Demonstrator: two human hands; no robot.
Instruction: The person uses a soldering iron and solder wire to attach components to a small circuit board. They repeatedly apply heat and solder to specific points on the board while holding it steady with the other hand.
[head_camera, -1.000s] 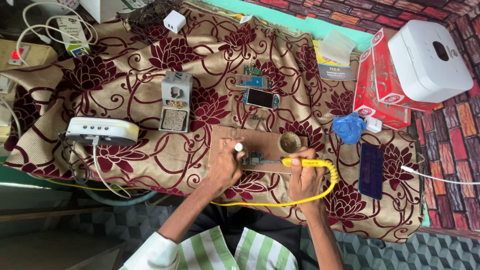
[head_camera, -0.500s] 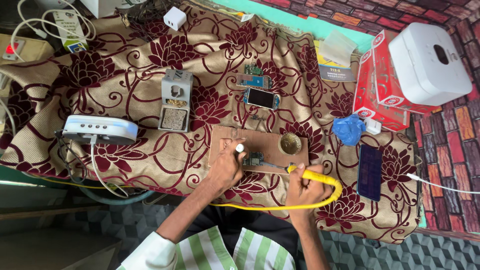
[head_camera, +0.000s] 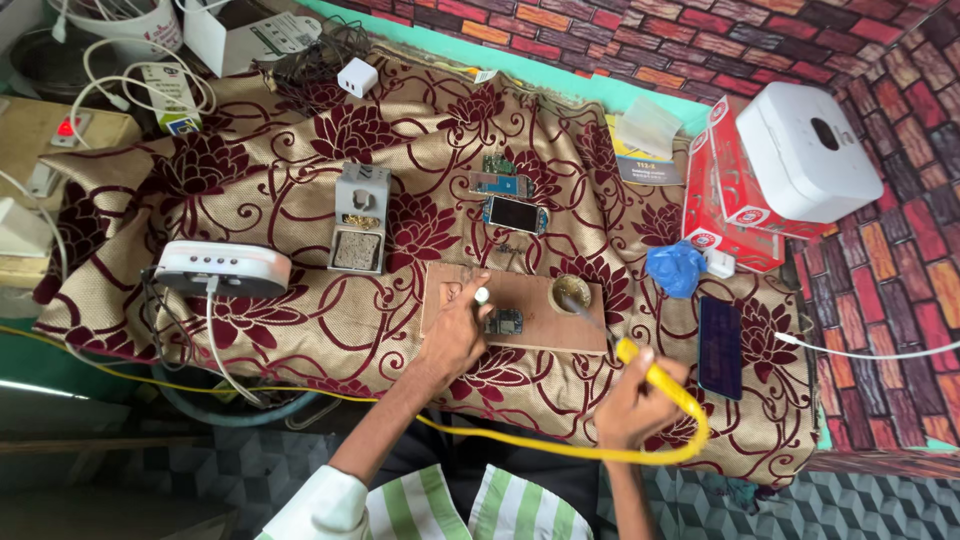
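1. While the left hand (head_camera: 455, 335) pins a small circuit board (head_camera: 503, 322) to the wooden board (head_camera: 520, 300), fingers closed round a thin white-tipped stick whose kind I cannot tell, the right hand (head_camera: 628, 405) grips the yellow soldering iron (head_camera: 655, 375) in a fist; its dark tip reaches up into the round tin (head_camera: 571, 291) sunk at the wooden board's right end
2. Step in hand, as I judge it: loading the tip from the tin, with the joint itself not yet touched; the next move calls for swinging the tip left to the circuit board and landing it on a small pad without nudging the part, while the left hand holds steady
3. Wooden board: flat, rectangular, pale brown, scuffed; it lies on a coarse woven cloth (head_camera: 300, 210) of tan with maroon flowers
4. Iron: smooth plastic handle, a stiff yellow cable (head_camera: 560, 450) looping below the wooden board
5. Above the wooden board: a glossy small phone (head_camera: 515, 214) and loose green boards; up and left of it, a grey metal stand (head_camera: 359, 232) with a rough sponge pad
6. Left of the wooden board: a white rounded box (head_camera: 222, 268) with cables; right of it, a crumpled blue bag (head_camera: 674, 268), a dark flat slab (head_camera: 719, 346) and red cartons (head_camera: 735, 205) under a white casing (head_camera: 810, 150)
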